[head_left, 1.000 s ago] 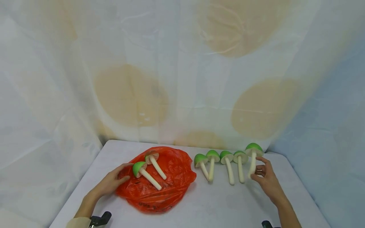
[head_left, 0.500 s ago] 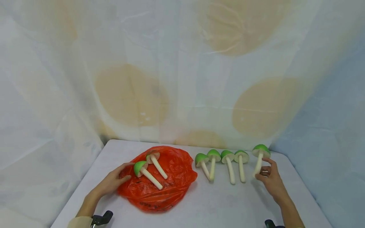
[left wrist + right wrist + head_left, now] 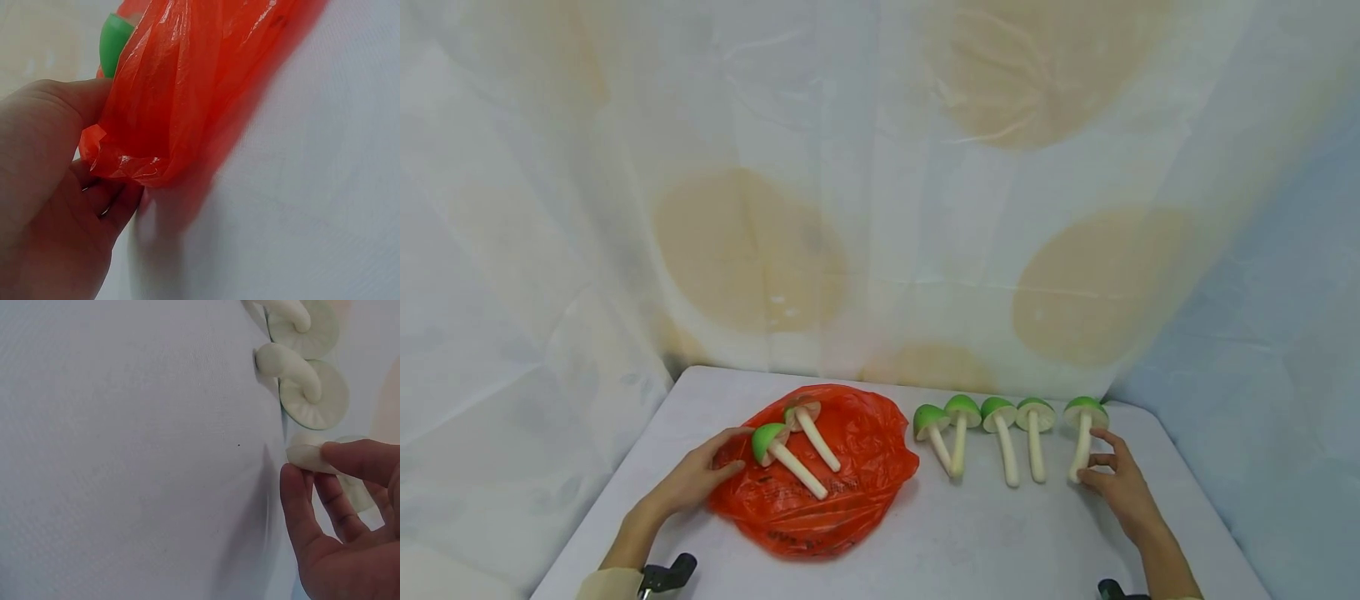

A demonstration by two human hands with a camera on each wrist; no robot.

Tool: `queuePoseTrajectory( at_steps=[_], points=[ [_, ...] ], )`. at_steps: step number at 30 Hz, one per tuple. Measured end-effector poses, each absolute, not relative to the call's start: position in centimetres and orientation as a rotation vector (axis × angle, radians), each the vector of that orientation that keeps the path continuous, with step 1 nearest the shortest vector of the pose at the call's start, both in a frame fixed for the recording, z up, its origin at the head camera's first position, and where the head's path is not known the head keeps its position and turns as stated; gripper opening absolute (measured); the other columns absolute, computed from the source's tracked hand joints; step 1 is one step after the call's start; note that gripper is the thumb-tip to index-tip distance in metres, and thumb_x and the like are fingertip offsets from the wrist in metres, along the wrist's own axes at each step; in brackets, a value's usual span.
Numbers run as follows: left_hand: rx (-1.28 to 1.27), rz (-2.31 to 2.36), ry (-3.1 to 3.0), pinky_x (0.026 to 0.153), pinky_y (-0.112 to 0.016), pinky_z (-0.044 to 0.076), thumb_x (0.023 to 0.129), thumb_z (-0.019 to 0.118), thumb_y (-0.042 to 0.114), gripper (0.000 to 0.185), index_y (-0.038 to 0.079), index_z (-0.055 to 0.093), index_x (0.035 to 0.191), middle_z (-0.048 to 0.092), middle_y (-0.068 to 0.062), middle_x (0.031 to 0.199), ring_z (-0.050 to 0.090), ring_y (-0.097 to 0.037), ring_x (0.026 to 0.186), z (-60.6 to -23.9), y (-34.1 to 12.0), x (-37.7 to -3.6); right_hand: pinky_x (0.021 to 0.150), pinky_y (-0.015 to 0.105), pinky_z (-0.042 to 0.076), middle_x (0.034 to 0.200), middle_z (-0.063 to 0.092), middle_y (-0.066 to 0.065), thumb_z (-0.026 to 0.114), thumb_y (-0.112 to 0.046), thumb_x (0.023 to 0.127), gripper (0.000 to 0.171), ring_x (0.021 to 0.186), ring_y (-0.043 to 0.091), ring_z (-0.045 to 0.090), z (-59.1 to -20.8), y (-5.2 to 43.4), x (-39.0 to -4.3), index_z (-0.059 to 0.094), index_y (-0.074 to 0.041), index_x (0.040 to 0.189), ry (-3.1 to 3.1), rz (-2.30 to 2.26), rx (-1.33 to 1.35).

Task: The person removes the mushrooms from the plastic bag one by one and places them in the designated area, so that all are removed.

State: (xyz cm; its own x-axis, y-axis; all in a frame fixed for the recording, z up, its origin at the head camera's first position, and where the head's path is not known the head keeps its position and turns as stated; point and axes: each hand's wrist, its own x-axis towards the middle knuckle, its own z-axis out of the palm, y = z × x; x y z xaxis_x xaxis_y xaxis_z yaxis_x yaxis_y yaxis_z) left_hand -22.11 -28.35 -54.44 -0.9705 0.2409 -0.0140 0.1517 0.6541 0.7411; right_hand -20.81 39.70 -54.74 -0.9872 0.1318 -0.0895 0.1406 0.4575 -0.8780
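My left hand [image 3: 694, 477] pinches the left edge of a red plastic bag [image 3: 868, 446]; in the left wrist view the thumb lies over the bag and the fingers go beneath it. Two toy mushrooms [image 3: 769, 443] with green caps and white stems lie on top of the bag. At the right, my right hand [image 3: 1122, 492] holds a similar mushroom [image 3: 1082, 442] by its stem, cap toward the back of the table. In the right wrist view, thumb and fingers pinch the stem end [image 3: 306, 457], low over the tabletop; whether it touches cannot be told.
Several more green-capped mushrooms [image 3: 1003, 442] lie in a row between the bag and my right hand, caps toward the back. The white table [image 3: 970, 550] has curtains [image 3: 880, 208] with tan circles behind it and pale sheets at both sides.
My right hand has carried its mushroom rightward, away from the row, then lowered it toward the table. The left hand and the bag have stayed put.
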Motion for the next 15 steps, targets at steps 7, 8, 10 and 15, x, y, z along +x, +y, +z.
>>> queuePoseTrajectory(
  at_steps=[7, 8, 10, 15],
  points=[
    [0.342, 1.212, 2.77, 0.111, -0.069, 0.031, 0.098, 0.067, 0.026, 0.05, 0.031, 0.049, 0.144, 0.048, -0.011, 0.151, 0.038, -0.042, 0.142, -54.64, -28.41, -22.18, 0.076, 0.023, 0.053, 0.127, 0.051, 0.027, 0.068, -0.007, 0.091, 0.087, 0.101, 0.025, 0.06, -54.97, 39.71, -21.1, 0.015, -0.008, 0.159, 2.709, -1.538, 0.326],
    [0.351, 1.212, 2.776, 0.111, -0.069, 0.031, 0.098, 0.067, 0.026, 0.05, 0.031, 0.05, 0.144, 0.048, -0.01, 0.151, 0.038, -0.042, 0.142, -54.71, -28.44, -22.18, 0.076, 0.024, 0.053, 0.127, 0.051, 0.027, 0.068, -0.007, 0.09, 0.088, 0.102, 0.026, 0.06, -55.02, 39.71, -21.16, 0.014, -0.007, 0.159, 2.707, -1.527, 0.336],
    [0.366, 1.209, 2.786, 0.111, -0.069, 0.032, 0.097, 0.067, 0.025, 0.05, 0.031, 0.05, 0.144, 0.049, -0.009, 0.15, 0.039, -0.041, 0.142, -54.84, -28.51, -22.19, 0.076, 0.026, 0.054, 0.128, 0.051, 0.027, 0.069, -0.007, 0.09, 0.088, 0.103, 0.029, 0.06, -55.15, 39.74, -21.27, 0.014, -0.007, 0.159, 2.703, -1.51, 0.352],
    [0.367, 1.204, 2.793, 0.11, -0.069, 0.032, 0.097, 0.067, 0.026, 0.05, 0.032, 0.05, 0.143, 0.049, -0.009, 0.15, 0.039, -0.042, 0.142, -54.86, -28.57, -22.19, 0.076, 0.029, 0.055, 0.127, 0.05, 0.028, 0.068, -0.005, 0.091, 0.088, 0.098, 0.025, 0.061, -55.3, 39.83, -21.42, 0.012, -0.006, 0.159, 2.665, -1.543, 0.35]
  ],
)
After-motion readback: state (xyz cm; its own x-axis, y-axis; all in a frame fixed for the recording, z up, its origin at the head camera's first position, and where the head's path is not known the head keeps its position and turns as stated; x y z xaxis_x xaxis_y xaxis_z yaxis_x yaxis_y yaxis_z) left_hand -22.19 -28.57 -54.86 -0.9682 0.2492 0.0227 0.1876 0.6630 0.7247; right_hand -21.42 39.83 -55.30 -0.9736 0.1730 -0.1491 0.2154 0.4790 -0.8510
